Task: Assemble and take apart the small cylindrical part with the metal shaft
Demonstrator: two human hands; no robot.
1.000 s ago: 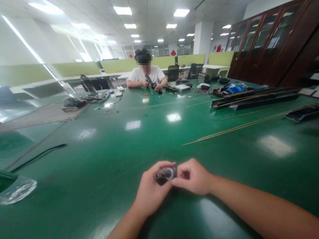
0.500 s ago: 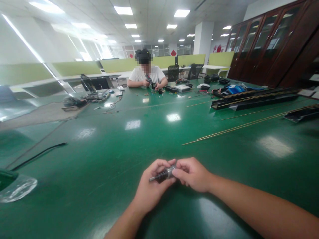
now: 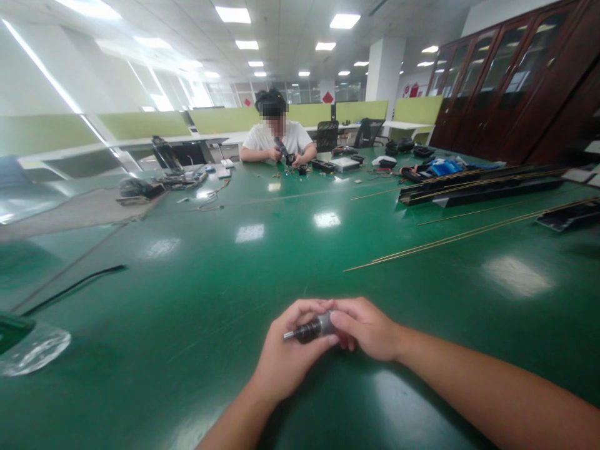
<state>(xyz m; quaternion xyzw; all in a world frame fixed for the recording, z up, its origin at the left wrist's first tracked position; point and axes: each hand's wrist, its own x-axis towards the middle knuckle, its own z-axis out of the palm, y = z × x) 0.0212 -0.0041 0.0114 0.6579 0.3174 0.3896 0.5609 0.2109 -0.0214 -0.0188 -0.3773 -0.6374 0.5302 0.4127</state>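
Observation:
Over the near part of the green table (image 3: 210, 300), both hands hold one small metal shaft part (image 3: 307, 331). It has a thin bright tip pointing left, dark coil-like rings around the middle and a grey cylinder at the right end. My left hand (image 3: 285, 350) curls around it, thumb below and fingers above. The thumb and fingers of my right hand (image 3: 368, 328) close on the grey cylinder and hide its right end. Fingertips of the two hands meet above the part.
Across the table a person in a white shirt (image 3: 276, 140) handles a dark tool. Thin brass-coloured rods (image 3: 422, 245) and black channel pieces (image 3: 492, 194) lie to the right. On the left are a black cable (image 3: 75, 290) and a clear plastic object (image 3: 37, 350).
My right hand has shifted slightly right along the part, its thumb now on the grey cylinder, which shows more. The view has moved very little.

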